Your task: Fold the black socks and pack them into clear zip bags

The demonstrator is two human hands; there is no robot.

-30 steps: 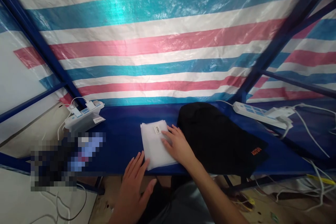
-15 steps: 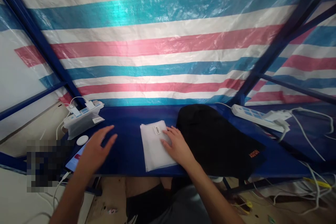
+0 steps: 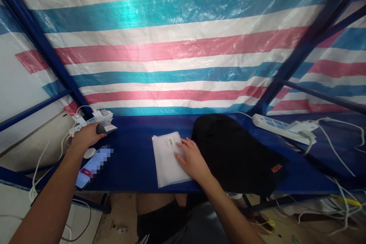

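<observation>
My left hand (image 3: 85,134) is at the left end of the table, its fingers closed round a grey plastic bag (image 3: 103,129) with a white label. Most of the bag is hidden under the hand. Close below lies a phone (image 3: 87,173) with a lit screen, partly blurred, beside a round white disc (image 3: 89,153). My right hand (image 3: 193,159) rests with spread fingers on the right edge of a flat, folded white packet (image 3: 168,167), which bears a small barcode label (image 3: 170,142).
Right of the packet lies black cloth (image 3: 228,152) with orange lettering. White power strips stand at the left (image 3: 106,114) and right (image 3: 271,124), with loose cables (image 3: 339,152). Blue metal posts (image 3: 278,72) and a striped plastic sheet (image 3: 183,49) bound the blue table (image 3: 131,160).
My left hand has moved up and left from above the phone onto the grey bag and closed on it. The phone sits slightly further right. My right hand stays on the packet.
</observation>
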